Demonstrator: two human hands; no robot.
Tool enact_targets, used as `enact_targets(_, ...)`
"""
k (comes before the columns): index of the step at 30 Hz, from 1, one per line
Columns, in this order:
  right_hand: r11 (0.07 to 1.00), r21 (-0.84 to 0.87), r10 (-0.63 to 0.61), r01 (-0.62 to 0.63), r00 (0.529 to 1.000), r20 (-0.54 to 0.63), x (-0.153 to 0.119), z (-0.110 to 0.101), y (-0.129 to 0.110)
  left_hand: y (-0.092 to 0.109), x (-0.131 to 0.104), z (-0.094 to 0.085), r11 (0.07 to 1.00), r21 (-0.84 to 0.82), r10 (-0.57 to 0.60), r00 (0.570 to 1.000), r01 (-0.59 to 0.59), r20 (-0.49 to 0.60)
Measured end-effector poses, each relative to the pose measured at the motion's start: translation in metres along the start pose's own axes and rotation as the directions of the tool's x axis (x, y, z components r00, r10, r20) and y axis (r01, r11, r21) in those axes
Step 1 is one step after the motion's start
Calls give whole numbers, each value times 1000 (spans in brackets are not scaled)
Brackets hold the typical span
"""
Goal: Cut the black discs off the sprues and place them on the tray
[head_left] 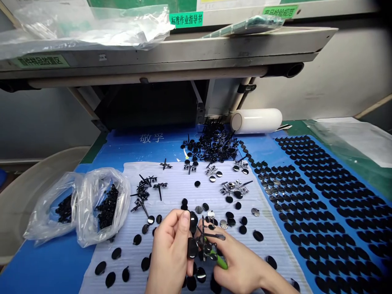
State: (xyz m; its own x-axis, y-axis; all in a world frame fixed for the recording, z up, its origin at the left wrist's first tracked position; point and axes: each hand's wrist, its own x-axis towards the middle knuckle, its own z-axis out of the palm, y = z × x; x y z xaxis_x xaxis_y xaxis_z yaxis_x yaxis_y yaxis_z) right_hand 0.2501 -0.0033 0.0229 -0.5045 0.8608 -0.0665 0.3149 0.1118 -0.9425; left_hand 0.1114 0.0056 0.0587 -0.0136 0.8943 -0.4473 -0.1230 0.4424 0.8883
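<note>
Near the front of the white foam sheet [137, 237], my left hand [170, 253] is closed on a black plastic sprue [203, 239] with glossy round discs on its side. My thumb and fingers pinch it by the discs. Just right of it, my right hand [240, 259] is wrapped around a small cutting tool with a green handle [221, 262]; its jaws are hidden behind the sprue. Loose black discs [116, 253] lie scattered around both hands. Several sprue pieces [143, 190] rest farther up the sheet.
A heap of black sprues [219, 141] sits at the back, by a white roll [257, 121]. Rows of black discs [324, 253] cover the blue mat's right side. Two clear bags [121, 220] of small black parts stand left. A shelf [183, 53] overhangs the table.
</note>
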Motion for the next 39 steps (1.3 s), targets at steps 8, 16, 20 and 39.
enact_targets(8,984,-152,-73,89,992,106,7,-4,-5,-1,2,-2,997,-52,-49,998,51,36)
enact_targets(16,970,-234,-31,60,992,122,16,2,6,-2,11,-7,989,-144,-46,999,43,-20)
enact_targets(20,939,-342,30,-32,999,-11,21,10,14,-3,13,-12,963,-264,-69,995,47,-76)
enact_targets(39,900,-426,116,-98,993,18,33,13,16,-9,15,-27,838,-511,-212,977,193,20)
